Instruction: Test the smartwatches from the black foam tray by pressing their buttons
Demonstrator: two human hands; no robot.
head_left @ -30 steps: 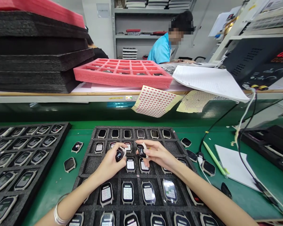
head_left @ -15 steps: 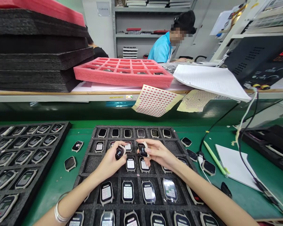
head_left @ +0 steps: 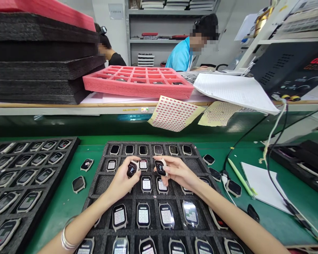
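My left hand [head_left: 122, 181] is closed around a smartwatch body [head_left: 131, 169] with a lit screen, held just above the black foam tray [head_left: 98, 183]. My right hand [head_left: 178, 173] pinches a second watch body [head_left: 159, 168] beside it, screen facing me. Both hover over the tray's second and third rows. The tray holds several watch bodies in its cells, many with white lit screens [head_left: 146, 183], and the far row [head_left: 143, 150] is dark. A metal bracelet [head_left: 65, 238] sits on my left wrist.
Another black tray of watches [head_left: 21, 176] lies at left, with loose watch bodies [head_left: 78, 184] on the green mat between. At right lie more loose watches [head_left: 234, 188], a green pen [head_left: 240, 178], paper and cables. A pink tray [head_left: 137, 83], sticker sheets [head_left: 172, 113] and black foam stacks sit on the shelf. Two people work behind.
My left hand has shifted slightly left and up with its watch. The right hand has stayed nearly still. A second person has come into view behind the foam stack.
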